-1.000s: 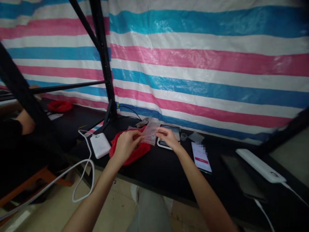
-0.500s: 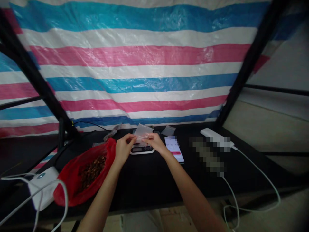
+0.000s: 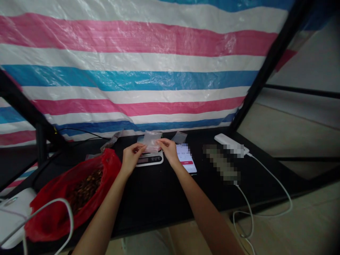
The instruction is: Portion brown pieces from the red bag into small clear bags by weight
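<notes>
From the head camera, the left hand (image 3: 130, 158) and the right hand (image 3: 168, 150) each pinch a side of a small clear plastic bag (image 3: 152, 141), holding it up between them just above a small scale (image 3: 149, 159) on the black counter (image 3: 159, 198). A red bag (image 3: 66, 191) of brown pieces lies to the left of the left hand. A phone (image 3: 186, 158) lies just right of the right hand, and a white power bank (image 3: 230, 144) with its cable sits farther right.
</notes>
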The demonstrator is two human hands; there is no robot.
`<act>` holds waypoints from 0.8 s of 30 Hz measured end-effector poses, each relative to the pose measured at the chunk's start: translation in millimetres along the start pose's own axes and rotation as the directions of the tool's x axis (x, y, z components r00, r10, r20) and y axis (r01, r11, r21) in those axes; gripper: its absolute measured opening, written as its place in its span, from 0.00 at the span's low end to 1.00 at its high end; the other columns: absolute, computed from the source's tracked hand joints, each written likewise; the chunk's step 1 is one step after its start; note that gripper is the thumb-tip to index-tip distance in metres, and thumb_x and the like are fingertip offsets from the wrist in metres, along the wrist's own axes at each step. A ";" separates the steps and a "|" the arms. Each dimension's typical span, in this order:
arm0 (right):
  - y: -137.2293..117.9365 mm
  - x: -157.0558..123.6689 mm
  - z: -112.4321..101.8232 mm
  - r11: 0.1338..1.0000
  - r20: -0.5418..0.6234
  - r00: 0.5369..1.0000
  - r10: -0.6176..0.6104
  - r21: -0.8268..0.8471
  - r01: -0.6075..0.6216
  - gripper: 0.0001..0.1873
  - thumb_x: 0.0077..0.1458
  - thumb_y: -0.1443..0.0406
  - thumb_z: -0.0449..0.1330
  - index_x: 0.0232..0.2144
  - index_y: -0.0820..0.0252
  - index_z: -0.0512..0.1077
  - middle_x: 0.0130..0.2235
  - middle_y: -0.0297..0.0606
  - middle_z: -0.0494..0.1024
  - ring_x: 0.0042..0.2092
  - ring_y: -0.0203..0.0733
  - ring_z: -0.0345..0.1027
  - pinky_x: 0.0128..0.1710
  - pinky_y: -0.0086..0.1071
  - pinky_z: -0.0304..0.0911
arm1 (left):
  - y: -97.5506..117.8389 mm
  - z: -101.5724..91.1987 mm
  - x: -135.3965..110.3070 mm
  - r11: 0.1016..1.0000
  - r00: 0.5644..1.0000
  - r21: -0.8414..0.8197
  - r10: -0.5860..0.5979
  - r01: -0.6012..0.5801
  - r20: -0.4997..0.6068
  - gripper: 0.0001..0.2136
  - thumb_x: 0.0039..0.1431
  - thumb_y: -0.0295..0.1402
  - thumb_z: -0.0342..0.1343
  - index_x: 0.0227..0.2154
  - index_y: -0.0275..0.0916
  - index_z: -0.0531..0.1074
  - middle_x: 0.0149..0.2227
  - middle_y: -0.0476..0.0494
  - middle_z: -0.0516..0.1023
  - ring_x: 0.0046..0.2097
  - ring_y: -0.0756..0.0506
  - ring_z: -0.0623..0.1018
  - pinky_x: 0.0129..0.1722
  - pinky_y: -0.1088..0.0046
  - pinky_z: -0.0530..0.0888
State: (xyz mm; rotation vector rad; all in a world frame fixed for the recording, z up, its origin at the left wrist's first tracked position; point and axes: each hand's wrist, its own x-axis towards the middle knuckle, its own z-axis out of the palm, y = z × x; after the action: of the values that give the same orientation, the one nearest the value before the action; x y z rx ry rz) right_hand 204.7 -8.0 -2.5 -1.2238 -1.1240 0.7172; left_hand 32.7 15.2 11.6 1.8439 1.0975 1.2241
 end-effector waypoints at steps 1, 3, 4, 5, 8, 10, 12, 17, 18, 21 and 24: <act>0.2 -0.3 -0.1 1.000 -0.004 1.000 0.004 -0.004 -0.004 0.15 0.46 0.56 0.58 0.31 0.61 0.75 0.33 0.38 0.78 0.28 0.38 0.69 0.29 0.30 0.65 | 0.0 -0.1 0.3 1.000 1.000 -0.020 -0.007 0.007 0.010 0.14 0.46 0.42 0.57 0.27 0.34 0.74 0.22 0.47 0.74 0.22 0.52 0.69 0.23 0.79 0.65; -0.9 -1.8 -0.4 0.998 -0.012 1.000 -0.006 -0.057 0.006 0.14 0.47 0.56 0.58 0.31 0.60 0.74 0.33 0.38 0.78 0.31 0.39 0.69 0.32 0.30 0.65 | -0.7 0.4 1.3 0.998 1.000 -0.061 -0.023 0.024 0.015 0.14 0.45 0.42 0.58 0.27 0.34 0.74 0.21 0.48 0.73 0.22 0.52 0.69 0.22 0.79 0.65; -2.2 -3.0 -0.5 0.995 -0.008 1.000 -0.021 -0.095 0.020 0.14 0.48 0.56 0.57 0.32 0.59 0.74 0.34 0.37 0.77 0.32 0.38 0.69 0.33 0.30 0.65 | -1.3 1.0 1.8 0.996 0.999 -0.081 -0.034 0.035 0.015 0.14 0.45 0.42 0.58 0.27 0.34 0.74 0.20 0.49 0.72 0.21 0.52 0.68 0.22 0.79 0.65; -4.0 -4.6 -0.4 0.991 0.006 0.999 -0.037 -0.131 0.038 0.14 0.49 0.56 0.56 0.33 0.57 0.74 0.34 0.35 0.77 0.33 0.38 0.69 0.34 0.30 0.64 | -1.7 1.6 2.1 0.993 0.999 -0.103 -0.047 0.048 0.017 0.14 0.44 0.42 0.59 0.27 0.34 0.73 0.20 0.49 0.71 0.21 0.52 0.68 0.21 0.79 0.65; -10.0 -10.3 1.1 0.973 0.087 0.994 -0.062 -0.218 0.080 0.14 0.50 0.57 0.56 0.37 0.54 0.74 0.33 0.33 0.77 0.32 0.36 0.69 0.33 0.29 0.63 | -1.6 3.2 1.5 0.985 0.997 -0.158 -0.060 0.068 0.051 0.15 0.45 0.42 0.58 0.30 0.34 0.73 0.23 0.48 0.73 0.23 0.51 0.70 0.22 0.79 0.66; -13.0 -13.9 3.2 0.954 0.150 0.987 -0.065 -0.280 0.106 0.13 0.49 0.58 0.58 0.37 0.55 0.74 0.30 0.33 0.77 0.30 0.36 0.68 0.31 0.28 0.62 | -1.0 3.8 0.3 0.985 0.997 -0.167 -0.027 0.039 0.073 0.16 0.47 0.42 0.57 0.33 0.34 0.73 0.28 0.46 0.75 0.28 0.50 0.73 0.26 0.78 0.68; -13.9 -16.6 6.0 0.936 0.190 0.980 -0.065 -0.328 0.125 0.12 0.48 0.59 0.59 0.35 0.55 0.75 0.28 0.33 0.77 0.29 0.37 0.69 0.30 0.28 0.61 | -0.9 3.9 -0.4 0.988 0.999 -0.154 0.001 0.005 0.039 0.15 0.47 0.42 0.57 0.32 0.34 0.74 0.30 0.45 0.76 0.31 0.48 0.74 0.30 0.77 0.69; -10.9 -20.0 13.6 0.950 0.101 0.994 0.040 -0.312 -0.007 0.08 0.45 0.60 0.62 0.30 0.54 0.76 0.28 0.33 0.78 0.29 0.38 0.71 0.29 0.28 0.62 | 0.9 3.5 0.1 0.978 0.992 -0.197 -0.085 0.064 -0.096 0.14 0.43 0.41 0.60 0.25 0.33 0.75 0.26 0.44 0.77 0.29 0.48 0.74 0.31 0.75 0.69; -10.6 -20.6 14.5 0.952 0.096 0.994 0.053 -0.306 -0.021 0.07 0.45 0.60 0.61 0.29 0.54 0.76 0.28 0.33 0.79 0.29 0.38 0.70 0.28 0.28 0.62 | 2.6 3.1 0.3 0.972 0.991 -0.223 -0.091 0.068 -0.094 0.14 0.43 0.41 0.60 0.26 0.32 0.75 0.27 0.44 0.77 0.30 0.48 0.74 0.31 0.75 0.69; -11.6 -24.0 15.4 0.946 0.174 0.984 0.024 -0.323 0.034 0.06 0.45 0.59 0.62 0.27 0.53 0.76 0.27 0.31 0.78 0.28 0.37 0.70 0.27 0.27 0.60 | 9.2 0.2 0.2 0.957 0.997 -0.286 -0.064 0.047 -0.050 0.18 0.43 0.41 0.60 0.36 0.34 0.74 0.35 0.42 0.78 0.36 0.46 0.76 0.36 0.73 0.71; -12.8 -28.4 15.9 0.933 0.322 0.947 -0.010 -0.337 0.125 0.07 0.44 0.58 0.62 0.26 0.52 0.76 0.27 0.30 0.78 0.30 0.36 0.71 0.27 0.26 0.59 | 12.2 -3.6 -0.3 0.954 0.996 -0.292 -0.084 0.068 -0.040 0.19 0.43 0.42 0.60 0.35 0.33 0.75 0.36 0.39 0.78 0.38 0.43 0.77 0.38 0.70 0.72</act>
State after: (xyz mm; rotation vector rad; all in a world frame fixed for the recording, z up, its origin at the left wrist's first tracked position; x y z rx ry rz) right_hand 178.7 -31.2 1.4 -1.3927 -1.6085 0.6918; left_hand 32.8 9.9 23.2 1.5422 0.9495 1.3174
